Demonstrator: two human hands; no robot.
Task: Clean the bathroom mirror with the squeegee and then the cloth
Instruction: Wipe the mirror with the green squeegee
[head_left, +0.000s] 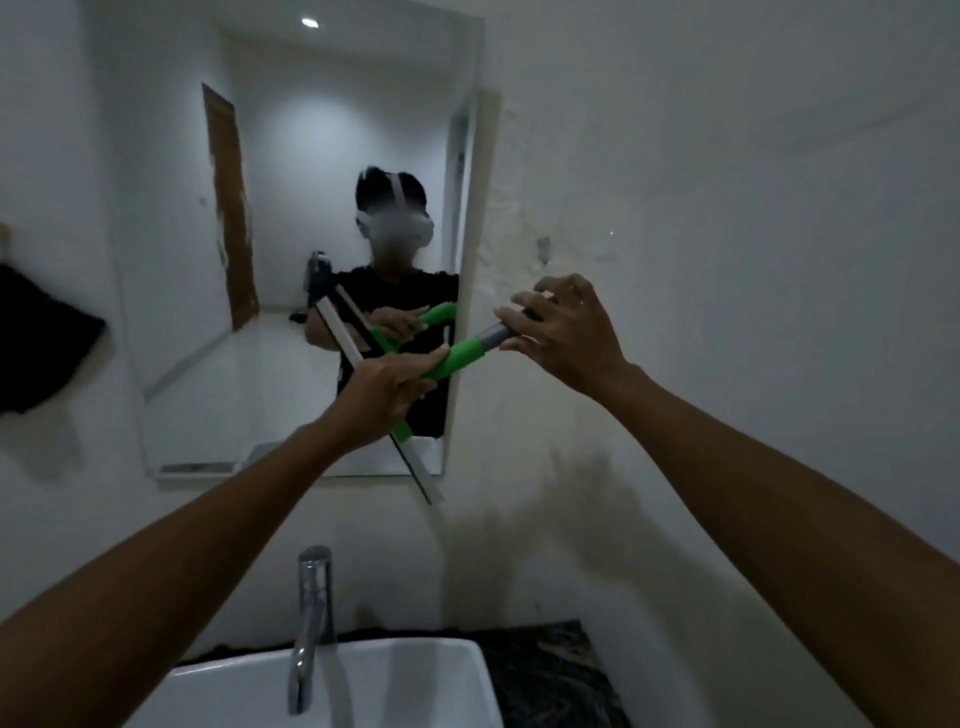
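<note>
A rectangular mirror hangs on the white wall above the sink. The squeegee has a green and grey handle and a long grey blade that slants down past the mirror's lower right corner. My left hand grips the green handle near the blade. At the grey end of the handle is my right hand, with its fingers spread and loosely curled over that end. A dark cloth hangs on the wall left of the mirror. The mirror reflects the hands and the squeegee.
A white basin with a chrome tap stands below the mirror. A dark patterned counter runs to the right of it. The wall right of the mirror is stained and holds a small fitting.
</note>
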